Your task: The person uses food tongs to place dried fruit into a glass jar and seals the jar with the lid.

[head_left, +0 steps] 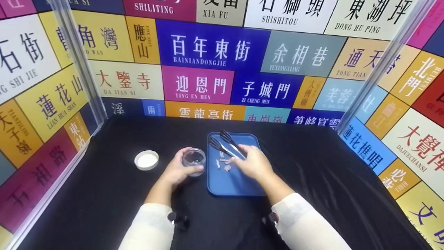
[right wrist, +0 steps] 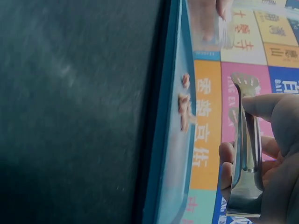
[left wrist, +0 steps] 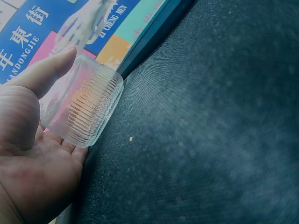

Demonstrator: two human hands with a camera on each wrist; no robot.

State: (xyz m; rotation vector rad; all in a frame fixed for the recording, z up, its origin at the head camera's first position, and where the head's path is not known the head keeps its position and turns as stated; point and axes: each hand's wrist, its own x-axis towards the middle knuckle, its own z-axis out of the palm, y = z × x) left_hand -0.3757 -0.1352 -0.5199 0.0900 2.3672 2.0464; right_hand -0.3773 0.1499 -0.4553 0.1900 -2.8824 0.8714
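Note:
A clear glass jar [head_left: 189, 157] with ribbed sides [left wrist: 86, 112] is in my left hand [head_left: 176, 171], thumb on one side and fingers on the other. It has no lid on and stands just left of the blue tray [head_left: 239, 187]. My right hand [head_left: 255, 162] grips metal tongs [right wrist: 245, 200] with dark slotted heads in the head view; the tong arms are spread apart with nothing between them. Several small pale pink pieces [head_left: 227, 168] lie on the tray, below the tongs. In the right wrist view these pieces [right wrist: 184, 105] show near the tray's edge.
A round white-topped lid [head_left: 146, 160] lies on the black tablecloth [head_left: 104, 194], left of the jar. Clear upright posts [head_left: 81, 66] stand at the table's back corners. Behind them, panels of coloured signs [head_left: 211, 45] enclose the table.

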